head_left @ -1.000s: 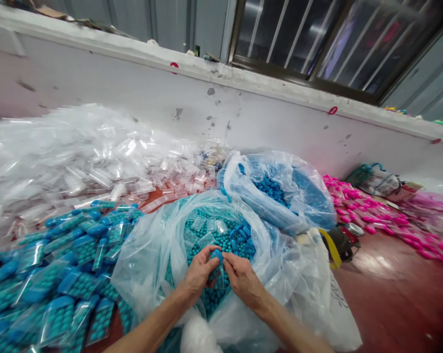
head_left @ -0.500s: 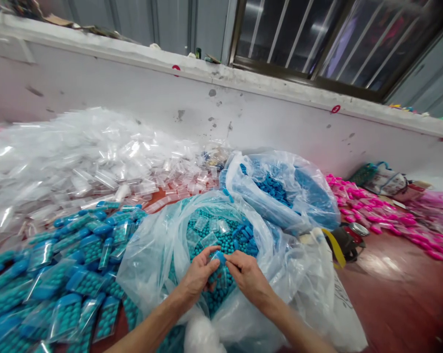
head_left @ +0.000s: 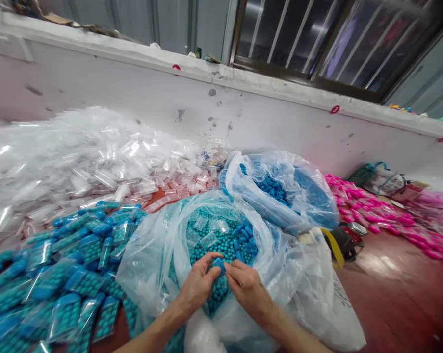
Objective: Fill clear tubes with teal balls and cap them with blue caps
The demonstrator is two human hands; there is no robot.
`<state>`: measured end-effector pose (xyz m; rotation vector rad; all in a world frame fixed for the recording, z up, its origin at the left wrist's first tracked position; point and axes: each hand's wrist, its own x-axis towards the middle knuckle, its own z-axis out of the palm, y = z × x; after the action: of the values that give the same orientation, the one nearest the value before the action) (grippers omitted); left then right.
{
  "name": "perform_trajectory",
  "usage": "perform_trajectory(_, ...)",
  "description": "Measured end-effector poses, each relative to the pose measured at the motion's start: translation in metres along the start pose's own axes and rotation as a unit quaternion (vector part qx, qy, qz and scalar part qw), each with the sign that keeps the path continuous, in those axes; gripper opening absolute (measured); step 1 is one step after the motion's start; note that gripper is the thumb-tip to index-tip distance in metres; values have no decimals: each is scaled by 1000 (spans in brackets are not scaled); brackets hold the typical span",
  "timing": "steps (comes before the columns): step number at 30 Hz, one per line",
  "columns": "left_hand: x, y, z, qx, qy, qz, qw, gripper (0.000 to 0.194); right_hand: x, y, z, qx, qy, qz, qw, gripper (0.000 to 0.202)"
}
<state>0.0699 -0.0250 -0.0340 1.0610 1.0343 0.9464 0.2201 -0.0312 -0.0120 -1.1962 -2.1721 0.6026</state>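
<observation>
Over an open plastic bag (head_left: 147,255) of teal beads (head_left: 195,252), my two hands meet at a small clear container with a blue cap (head_left: 219,265). My left hand (head_left: 199,278) is closed around it, thumb and index finger at the cap. My right hand (head_left: 247,283) is closed too, its fingertips pinched at the cap's right side. The container's body is mostly hidden by the fingers. Loose blue caps (head_left: 244,241) and a few empty clear containers (head_left: 208,240) lie on the beads inside the bag.
Filled, blue-capped containers (head_left: 65,314) are heaped at the left. Behind them rises a pile of empty clear containers (head_left: 96,147). Another bag (head_left: 317,196) holds blue caps. Pink items (head_left: 386,215) lie on the red surface (head_left: 398,294) at right, and a wall (head_left: 265,122) stands behind.
Both hands have come down slightly with the capped container. My right fingers have shifted a little at the cap. The bags and piles look the same.
</observation>
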Motion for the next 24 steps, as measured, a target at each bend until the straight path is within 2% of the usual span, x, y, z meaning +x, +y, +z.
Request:
perform_trajectory(3,-1,0,1,1,14,-1,1000,35,0,3,1,41,-1,10,999,28)
perform_trajectory(5,0,4,1,-29,-11,-19,999,42,4,6,1,131,12,91,987,24)
perform_trajectory(7,0,9,0,-50,-24,-34,998,49,9,7,0,245,12,192,950,21)
perform_trajectory(9,0,12,-1,-56,-12,-44,997,51,13,6,0,338,6,251,907,25)
perform_trajectory(11,-1,13,-4,-55,-8,-55,997,52,15,6,-1,389,16,261,884,30)
perform_trajectory(13,-2,13,-6,-51,-22,-66,996,52,16,7,-2,407,30,260,875,35)
perform_trajectory(17,-6,15,-8,-34,-50,-67,996,49,20,15,-3,398,30,255,881,45)
perform_trajectory(19,-7,16,-7,-26,-42,-61,997,48,21,18,-3,388,19,247,888,45)
perform_trajectory(22,-7,16,-4,-10,-19,-58,998,55,20,12,-5,319,-20,201,926,43)
perform_trajectory(24,-5,13,0,-14,0,-32,999,61,18,4,-5,253,-65,155,953,52)
